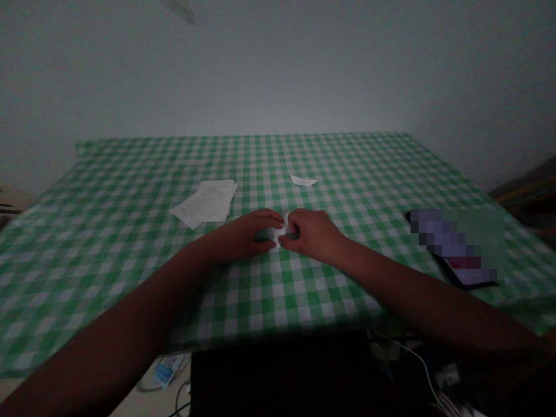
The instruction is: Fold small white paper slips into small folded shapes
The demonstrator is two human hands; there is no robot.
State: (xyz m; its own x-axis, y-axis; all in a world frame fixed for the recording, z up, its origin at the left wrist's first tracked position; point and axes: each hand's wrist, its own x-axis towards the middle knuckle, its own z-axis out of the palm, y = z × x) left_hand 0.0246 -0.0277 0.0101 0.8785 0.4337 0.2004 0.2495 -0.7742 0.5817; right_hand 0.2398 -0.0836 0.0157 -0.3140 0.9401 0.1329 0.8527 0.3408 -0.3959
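Between my two hands is a small piece of folded white paper (279,233), mostly covered by the fingers. My left hand (256,231) grips its left side, thumb below and fingers above. On the other side my right hand (310,231) has curled fingers and thumb pinched on the paper. Both hands are just above or resting on the green and white checked tablecloth (278,301); I cannot tell which. Beyond them lies a small folded paper boat shape (303,180). A loose stack of printed paper sheets (208,202) lies to the left.
A dark-edged phone or tablet (471,278), its screen blurred out, lies at the right. The table meets a pale wall (278,75) at the back. Below the front edge are a white cable (423,365) and a blue and white packet (167,370).
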